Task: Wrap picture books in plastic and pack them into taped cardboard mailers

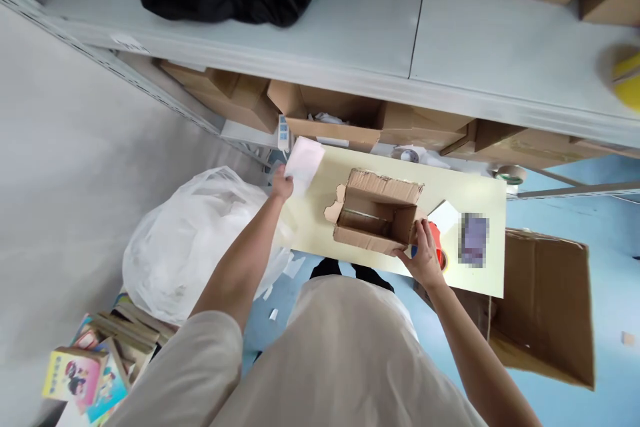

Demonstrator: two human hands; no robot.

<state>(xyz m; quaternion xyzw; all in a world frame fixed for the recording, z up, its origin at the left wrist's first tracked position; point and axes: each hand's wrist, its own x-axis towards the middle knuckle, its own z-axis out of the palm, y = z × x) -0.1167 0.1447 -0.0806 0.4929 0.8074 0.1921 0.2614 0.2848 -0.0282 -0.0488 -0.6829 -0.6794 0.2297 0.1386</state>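
Observation:
At the table's left end, my left hand [281, 183] pinches the lower edge of a flat, pale pink sheet [306, 159], perhaps paper or a thin packet. A small open cardboard box [375, 245] stands on the pale yellow table [320, 240], its flaps spread and its inside showing no contents that I can make out. My right hand [425, 257] grips that box at its right end, thumb at the near corner. Partly behind this hand lies a red tape dispenser [435, 235]. Beside it are a white card [445, 216] and a blurred-out purple rectangle [473, 240].
A large clear plastic bag [195, 247] bulges left of the table, above stacked books [75, 373]. Metal shelving [350, 47] holding cartons spans the far side. A big open carton [545, 307] stands at the right. Tape rolls [511, 175] lie along the back.

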